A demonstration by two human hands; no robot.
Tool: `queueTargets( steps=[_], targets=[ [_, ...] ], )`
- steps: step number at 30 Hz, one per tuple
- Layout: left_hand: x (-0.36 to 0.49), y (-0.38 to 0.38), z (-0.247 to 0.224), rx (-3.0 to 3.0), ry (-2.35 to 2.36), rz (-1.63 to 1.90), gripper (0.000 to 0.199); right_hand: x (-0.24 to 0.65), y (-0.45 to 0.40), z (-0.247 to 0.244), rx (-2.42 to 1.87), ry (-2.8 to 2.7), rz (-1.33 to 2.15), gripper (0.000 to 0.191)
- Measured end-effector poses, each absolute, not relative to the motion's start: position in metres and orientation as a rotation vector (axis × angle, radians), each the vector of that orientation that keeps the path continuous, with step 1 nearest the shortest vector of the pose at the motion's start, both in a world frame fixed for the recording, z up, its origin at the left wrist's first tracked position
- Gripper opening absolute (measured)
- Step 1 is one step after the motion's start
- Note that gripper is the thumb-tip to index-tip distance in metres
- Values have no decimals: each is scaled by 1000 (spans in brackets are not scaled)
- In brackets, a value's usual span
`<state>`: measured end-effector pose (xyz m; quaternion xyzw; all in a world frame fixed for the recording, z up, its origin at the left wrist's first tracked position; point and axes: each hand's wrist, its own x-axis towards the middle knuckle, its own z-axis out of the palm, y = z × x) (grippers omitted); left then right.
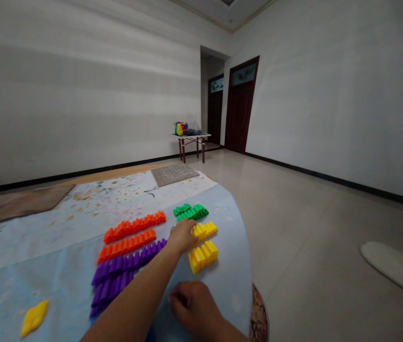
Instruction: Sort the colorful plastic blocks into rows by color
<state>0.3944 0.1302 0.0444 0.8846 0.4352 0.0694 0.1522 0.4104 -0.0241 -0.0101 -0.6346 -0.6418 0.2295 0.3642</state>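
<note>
My left hand (182,236) reaches across the table, its fingers closed at the left end of the farther row of yellow plastic pieces (206,230). A nearer row of yellow pieces (204,256) lies just in front of it. Close to me, my right hand (197,306) rests curled into a loose fist, with nothing showing in it. Ridged green pieces (197,211) lie beyond my left hand. Orange rows (135,225) and purple rows (126,263) stretch to its left, with my left forearm covering part of the purple ones. Some blue shows beneath that forearm.
A separate yellow piece (34,317) lies at the near left of the cloth-covered table (62,270). Toward the back are a grey mat (174,175) and a brown mat (26,204). A small table (191,137) with bags stands by the doorway. A white base (393,268) is on the floor.
</note>
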Motion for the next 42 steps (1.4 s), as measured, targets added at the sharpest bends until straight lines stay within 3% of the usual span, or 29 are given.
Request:
queueTargets(
  steps=[5, 9, 13, 17, 25, 32, 42],
  targets=[
    [395, 125, 41, 2502, 1290, 222, 53, 410, -24, -10, -1637, -1645, 604, 15],
    [374, 120, 64, 2476, 1288, 362, 65, 411, -26, -5, -1609, -1647, 621, 17],
    [305, 118, 106, 2319, 1287, 833, 45, 412, -30, -1, -1574, -1653, 657, 21],
    [199, 112, 119, 2081, 1596, 962, 49, 413, -34, 0, -1545, -1674, 701, 25],
    [56, 66, 57, 1968, 1838, 331, 48, 416, -35, -4, -1486, -1719, 773, 34],
    [49, 69, 34, 2009, 1942, 278, 59, 416, -35, -7, -1513, -1707, 756, 38],
    [58, 107, 32, 2202, 1861, 165, 46, 415, -34, -8, -1521, -1698, 744, 40]
  ],
)
